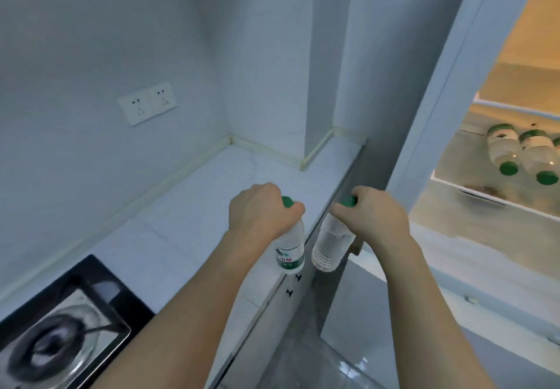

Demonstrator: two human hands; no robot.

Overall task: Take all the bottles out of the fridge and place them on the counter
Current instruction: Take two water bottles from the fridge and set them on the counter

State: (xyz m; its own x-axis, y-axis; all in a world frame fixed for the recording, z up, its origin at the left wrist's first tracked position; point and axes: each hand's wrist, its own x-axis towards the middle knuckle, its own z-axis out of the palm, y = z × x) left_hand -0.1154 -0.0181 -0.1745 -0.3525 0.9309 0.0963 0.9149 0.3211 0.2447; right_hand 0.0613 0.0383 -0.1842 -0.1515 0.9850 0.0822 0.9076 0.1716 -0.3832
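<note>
White kitchen walls meet in a corner behind a pale marble surface [194, 206], with a double wall socket [147, 103] on the left wall. My left hand [260, 211] is clenched around the neck of a labelled water bottle [290, 250], just under its green cap; the bottle hangs upright over the surface's front edge. My right hand [375, 214] grasps an unlabelled water bottle [331, 244] the same way, tilted slightly, just past the surface's right end, beside the first bottle but not touching it. At the surface's near left end sits a black gas hob [60, 328]. To the right stands the open fridge [515, 100], where more green-capped bottles [521, 153] lie on their sides on a glass shelf, caps toward me.
</note>
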